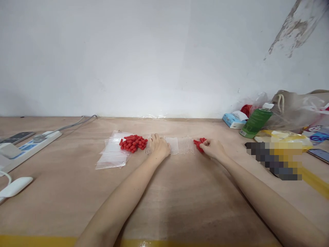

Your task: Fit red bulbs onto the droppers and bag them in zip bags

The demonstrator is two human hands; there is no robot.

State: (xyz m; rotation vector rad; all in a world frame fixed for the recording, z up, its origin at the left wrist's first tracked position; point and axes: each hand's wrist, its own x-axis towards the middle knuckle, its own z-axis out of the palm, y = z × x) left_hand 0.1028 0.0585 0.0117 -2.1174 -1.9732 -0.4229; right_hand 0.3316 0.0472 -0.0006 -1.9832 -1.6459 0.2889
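A row of thin clear tubes [181,145] lies side by side on the wooden table. My left hand [159,146] rests palm down over the row's left end, fingers bent; what is under its fingertips is hidden. Left of it is a pile of small red bulb-shaped pieces [132,143], partly on clear plastic bags [113,154]. Past the right end of the row, my right hand [214,148] is closed in a pinch at a smaller group of red bulb-shaped pieces [199,143]. Its fingertips meet on one of them.
A white power strip [38,149] with plugs and a phone [17,137] lie at left. On the right are a tissue box [233,120], a green bottle [257,120], plastic bags [290,106] and a blurred-out dark object [272,161]. A white wall stands behind.
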